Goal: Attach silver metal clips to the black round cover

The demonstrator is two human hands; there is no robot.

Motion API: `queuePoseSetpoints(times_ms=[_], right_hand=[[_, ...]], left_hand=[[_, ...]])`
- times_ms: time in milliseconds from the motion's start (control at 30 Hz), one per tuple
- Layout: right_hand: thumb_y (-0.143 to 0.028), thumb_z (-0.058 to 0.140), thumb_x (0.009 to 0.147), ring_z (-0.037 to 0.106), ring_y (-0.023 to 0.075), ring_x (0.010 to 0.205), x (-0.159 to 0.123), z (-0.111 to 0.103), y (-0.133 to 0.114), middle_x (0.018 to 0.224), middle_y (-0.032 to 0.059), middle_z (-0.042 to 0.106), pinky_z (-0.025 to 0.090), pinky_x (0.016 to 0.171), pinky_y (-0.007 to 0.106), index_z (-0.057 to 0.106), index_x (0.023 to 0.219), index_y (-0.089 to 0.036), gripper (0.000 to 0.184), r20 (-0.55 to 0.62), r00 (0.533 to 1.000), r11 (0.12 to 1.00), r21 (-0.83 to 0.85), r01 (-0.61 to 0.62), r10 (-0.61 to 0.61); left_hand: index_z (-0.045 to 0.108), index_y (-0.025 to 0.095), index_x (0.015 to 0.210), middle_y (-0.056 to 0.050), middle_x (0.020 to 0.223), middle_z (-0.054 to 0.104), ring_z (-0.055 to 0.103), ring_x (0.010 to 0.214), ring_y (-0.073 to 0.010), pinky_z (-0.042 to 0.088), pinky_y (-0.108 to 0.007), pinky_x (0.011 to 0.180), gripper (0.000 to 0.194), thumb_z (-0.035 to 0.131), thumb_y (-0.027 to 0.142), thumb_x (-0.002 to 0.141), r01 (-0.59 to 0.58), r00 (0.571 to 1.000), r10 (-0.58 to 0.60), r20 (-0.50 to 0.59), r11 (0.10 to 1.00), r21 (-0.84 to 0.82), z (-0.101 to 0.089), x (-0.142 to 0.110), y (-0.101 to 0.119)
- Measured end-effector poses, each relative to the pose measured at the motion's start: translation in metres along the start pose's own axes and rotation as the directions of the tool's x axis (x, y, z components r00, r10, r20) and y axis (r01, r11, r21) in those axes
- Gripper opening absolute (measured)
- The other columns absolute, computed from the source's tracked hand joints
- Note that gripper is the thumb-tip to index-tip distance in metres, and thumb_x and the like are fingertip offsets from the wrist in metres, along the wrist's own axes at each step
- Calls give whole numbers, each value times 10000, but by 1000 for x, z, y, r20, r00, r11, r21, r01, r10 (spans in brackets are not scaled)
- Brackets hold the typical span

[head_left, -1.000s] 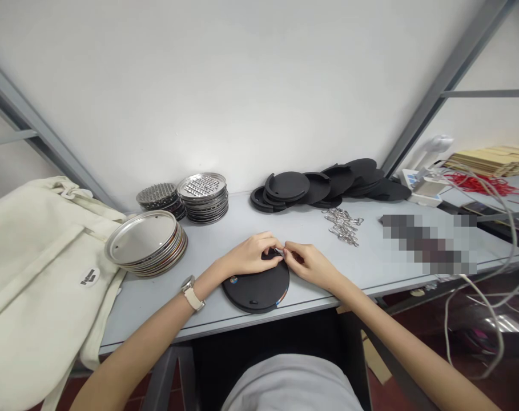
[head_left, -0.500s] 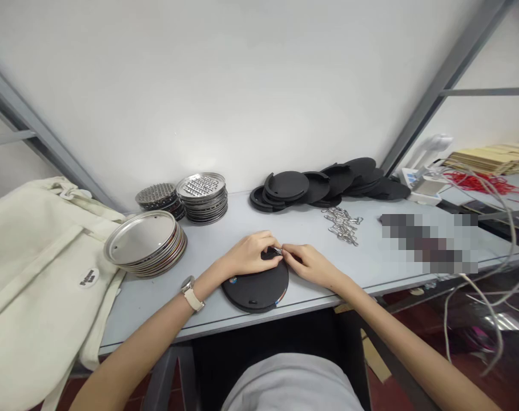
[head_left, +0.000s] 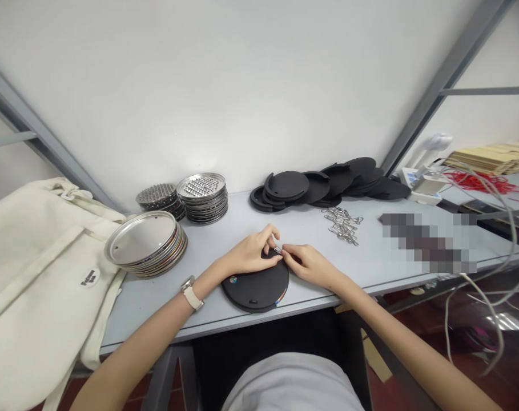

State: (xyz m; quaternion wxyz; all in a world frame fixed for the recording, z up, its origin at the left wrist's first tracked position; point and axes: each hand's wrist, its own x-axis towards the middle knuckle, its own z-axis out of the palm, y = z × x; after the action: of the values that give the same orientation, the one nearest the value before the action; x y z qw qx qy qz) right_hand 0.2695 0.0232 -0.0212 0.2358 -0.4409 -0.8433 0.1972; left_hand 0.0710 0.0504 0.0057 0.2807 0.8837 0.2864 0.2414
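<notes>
A black round cover (head_left: 254,288) lies near the table's front edge, with a small coloured spot at its left and a coloured strip showing at its lower right rim. My left hand (head_left: 257,251) grips its far side, thumb laid across the top and index finger raised. At the same edge, my right hand (head_left: 304,264) pinches a small silver metal clip (head_left: 278,250) between thumb and forefinger. The left thumb tip is close to the clip. Whether the clip passes through the cover is too small to tell. Similar metal clips (head_left: 344,226) lie in a loose pile farther right.
Black round covers (head_left: 287,185) are heaped along the wall. To the left stand stacked metal grater discs (head_left: 202,197) and plain metal discs (head_left: 143,240). A cream bag (head_left: 49,274) occupies the left end. A power strip (head_left: 419,185) and loose cables are at the right.
My left index finger has lifted off the clip, which now shows more plainly. My right hand keeps its pinch, and the cover has hardly moved.
</notes>
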Motion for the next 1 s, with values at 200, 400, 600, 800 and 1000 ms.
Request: queuePoseSetpoints(times_ms=[200,400,600,800,1000], right_hand=[[-266,357,917,405,97,502,0,1,1,581,-17,499,284,523,217,507,713,-177,269,-20,1000,999,30,-19,20],[-261,371,907,391,89,495,0,2,2,568,-36,460,273,519,215,464,694,-183,245,-23,999,998,50,-36,37],[-259,362,903,355,86,490,-1,-1,1,545,-60,377,270,515,215,396,668,-193,246,-63,996,994,102,-49,56],[-266,342,916,359,91,499,-1,-2,2,559,-59,368,284,531,222,393,679,-195,253,-64,996,993,104,-53,59],[-293,326,947,449,112,546,0,-1,0,620,-31,479,328,575,224,477,801,-194,232,-25,1000,995,98,-16,19]], left_hand=[[401,215,992,12,846,542,514,697,-103,423,-218,638,298,587,204,760,7,1000,-7,-13,1000,-11,0,1,0],[416,214,992,19,829,530,503,686,-99,417,-215,634,298,590,186,751,7,1000,-8,-16,1000,-21,-1,2,0],[424,210,984,26,800,531,503,662,-94,415,-216,629,257,567,188,773,1,1000,0,13,998,-57,-1,1,2],[440,206,995,10,833,546,534,769,-121,436,-245,710,253,573,195,780,-26,1000,26,-1,1000,-7,-1,1,3],[451,202,1001,-19,976,509,499,731,-116,448,-263,694,262,576,221,772,-32,998,37,-53,995,97,0,0,2]])
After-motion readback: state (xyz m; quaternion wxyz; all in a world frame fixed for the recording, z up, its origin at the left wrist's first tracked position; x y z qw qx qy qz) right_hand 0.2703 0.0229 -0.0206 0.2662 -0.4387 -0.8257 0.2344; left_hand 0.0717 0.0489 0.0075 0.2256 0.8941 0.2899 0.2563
